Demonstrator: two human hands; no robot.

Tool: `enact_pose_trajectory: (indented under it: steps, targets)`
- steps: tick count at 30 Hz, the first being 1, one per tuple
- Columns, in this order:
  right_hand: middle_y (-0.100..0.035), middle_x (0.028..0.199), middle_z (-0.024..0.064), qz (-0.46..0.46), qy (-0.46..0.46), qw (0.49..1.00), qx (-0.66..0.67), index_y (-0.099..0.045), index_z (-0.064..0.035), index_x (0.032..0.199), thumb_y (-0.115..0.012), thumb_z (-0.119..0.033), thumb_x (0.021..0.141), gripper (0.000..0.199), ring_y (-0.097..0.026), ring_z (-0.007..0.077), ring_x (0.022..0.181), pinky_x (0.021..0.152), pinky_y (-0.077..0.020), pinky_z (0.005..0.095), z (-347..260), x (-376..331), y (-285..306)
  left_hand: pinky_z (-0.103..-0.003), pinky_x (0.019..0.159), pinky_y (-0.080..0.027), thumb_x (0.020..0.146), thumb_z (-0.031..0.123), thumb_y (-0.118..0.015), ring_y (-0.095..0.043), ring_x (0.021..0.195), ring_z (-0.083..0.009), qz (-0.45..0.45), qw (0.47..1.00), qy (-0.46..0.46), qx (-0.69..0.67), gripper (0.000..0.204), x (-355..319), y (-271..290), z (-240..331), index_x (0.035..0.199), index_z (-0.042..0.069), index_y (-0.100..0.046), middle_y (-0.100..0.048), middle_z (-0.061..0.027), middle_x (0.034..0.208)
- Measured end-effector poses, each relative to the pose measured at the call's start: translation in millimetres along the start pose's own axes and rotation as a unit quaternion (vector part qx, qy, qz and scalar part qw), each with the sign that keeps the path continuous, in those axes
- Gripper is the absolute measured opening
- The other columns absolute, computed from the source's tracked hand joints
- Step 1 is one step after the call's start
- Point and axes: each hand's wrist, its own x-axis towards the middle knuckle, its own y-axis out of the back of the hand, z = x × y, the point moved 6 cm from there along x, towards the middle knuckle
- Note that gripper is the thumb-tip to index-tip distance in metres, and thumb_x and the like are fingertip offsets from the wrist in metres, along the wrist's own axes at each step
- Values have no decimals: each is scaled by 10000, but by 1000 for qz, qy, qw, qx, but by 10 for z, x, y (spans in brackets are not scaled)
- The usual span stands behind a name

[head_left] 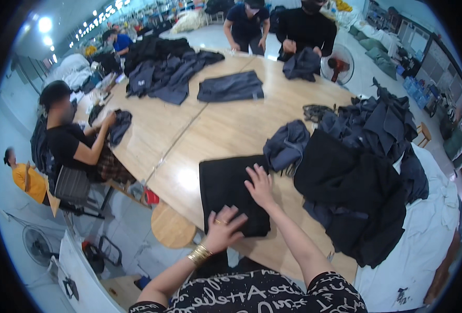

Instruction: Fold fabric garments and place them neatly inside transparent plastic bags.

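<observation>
A black folded cloth garment (221, 180) lies flat in a neat rectangle on the table, close to me. My left hand (224, 229) rests on its near edge, fingers spread, with gold bangles at the wrist. Farther up, my right hand (260, 186) presses flat on the garment's right side, its fingers apart too. Neither hand grips anything. Just beyond the right hand sits a crumpled dark grey garment (287, 145). What kind of garment the black one is, I cannot tell.
To the right, a heap of black and grey garments (353, 190) covers the wooden table (176, 138). A folded grey garment (231, 87) and another pile (163, 73) lie farther off. People work around the table. A round stool (172, 225) stands at its left edge.
</observation>
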Motion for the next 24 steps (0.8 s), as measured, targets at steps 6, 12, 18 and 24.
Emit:
enact_pose_trajectory:
  steps: [6,12,18,24]
  targets:
    - [-388,1349,210,10,-255,941,222,-303,-52,1379,-630,-344,838,696,-403,365,1224,1016,-335,420,101,-941,293,-487,1007,-303,803,439,-650,-306,1310,-337,110,786,439,-422,805,-705,-228,-1054,1408,67,-271,-298,-192,1431]
    - [-371,1351,256,11,-328,906,266,-266,65,1361,-746,-433,706,952,-385,353,1250,1039,-315,402,135,-1404,54,-365,991,-361,756,551,-662,-392,1231,-314,-4,733,453,-507,906,-698,-540,-946,1331,-70,-339,-340,-209,1390]
    - [-521,1243,174,-121,-392,829,381,-339,62,1321,-763,-358,686,871,-512,267,1144,956,-400,337,79,-1367,3,-322,925,-441,735,449,-738,-526,1099,-267,-29,780,420,-464,842,-672,-601,-1061,1227,-117,-355,-525,-234,1172]
    - [-571,1103,230,-32,-375,879,293,-413,62,1153,-767,-329,673,714,-565,346,1034,887,-443,385,-14,-1261,3,-321,878,-471,715,400,-770,-571,1030,-245,18,809,398,-432,819,-566,-674,-1177,1202,-109,-352,-555,-229,1124]
